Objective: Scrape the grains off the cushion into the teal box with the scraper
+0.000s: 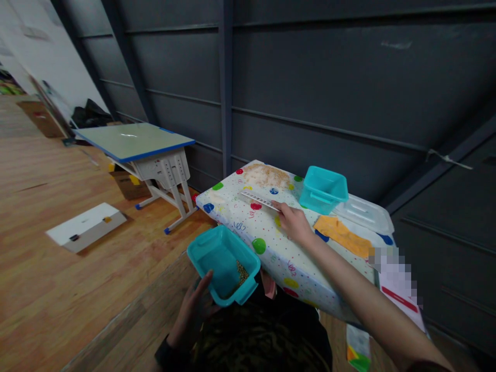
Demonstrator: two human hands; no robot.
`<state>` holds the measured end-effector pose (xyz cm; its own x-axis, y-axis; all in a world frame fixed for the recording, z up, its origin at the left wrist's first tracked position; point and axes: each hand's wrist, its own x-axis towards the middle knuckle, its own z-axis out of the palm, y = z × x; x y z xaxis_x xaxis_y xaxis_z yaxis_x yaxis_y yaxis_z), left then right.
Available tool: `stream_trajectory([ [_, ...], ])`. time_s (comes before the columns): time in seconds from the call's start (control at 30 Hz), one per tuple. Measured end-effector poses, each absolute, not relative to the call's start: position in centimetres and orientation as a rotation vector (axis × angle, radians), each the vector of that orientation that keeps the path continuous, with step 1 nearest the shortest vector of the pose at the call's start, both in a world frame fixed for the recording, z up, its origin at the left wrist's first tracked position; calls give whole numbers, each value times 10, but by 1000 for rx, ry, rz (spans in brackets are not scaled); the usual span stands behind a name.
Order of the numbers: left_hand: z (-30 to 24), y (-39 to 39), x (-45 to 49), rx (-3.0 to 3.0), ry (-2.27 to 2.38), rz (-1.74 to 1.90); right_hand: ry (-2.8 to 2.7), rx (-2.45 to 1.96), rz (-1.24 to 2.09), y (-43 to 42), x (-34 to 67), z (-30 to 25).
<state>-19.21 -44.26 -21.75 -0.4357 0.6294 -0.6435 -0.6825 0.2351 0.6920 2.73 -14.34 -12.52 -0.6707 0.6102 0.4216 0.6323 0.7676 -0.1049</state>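
My left hand (196,302) grips the near left side of a teal plastic tub (222,253), held tilted just off the table's front edge. Small greenish-brown beans or grains (242,272) lie gathered in its right corner. In my right hand (293,221) is a thin whitish ruler-like strip (259,199) with a row of dark marks or slots, low over the table and pointing left. Beyond the strip's tip, a spread of pale and brown grains (267,176) covers the far left part of the tabletop.
A patterned cloth covers the table (267,263). A second teal tub (325,188), a clear lid (366,213) and an orange cloth (343,235) sit on its right side. Left stand a desk (135,142) and, on the floor, a white box (87,226). A dark panelled wall (310,77) rises behind.
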Motion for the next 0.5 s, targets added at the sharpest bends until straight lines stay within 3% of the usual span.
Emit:
stream_trajectory([
  [0.37,-205,-441,-186,-85,1361,1499,-2614,-591,-12,-161,44,-133],
  [0.5,-202,-443,-185,-114,1341,1514,-2504,-773,34,-154,44,-123],
])
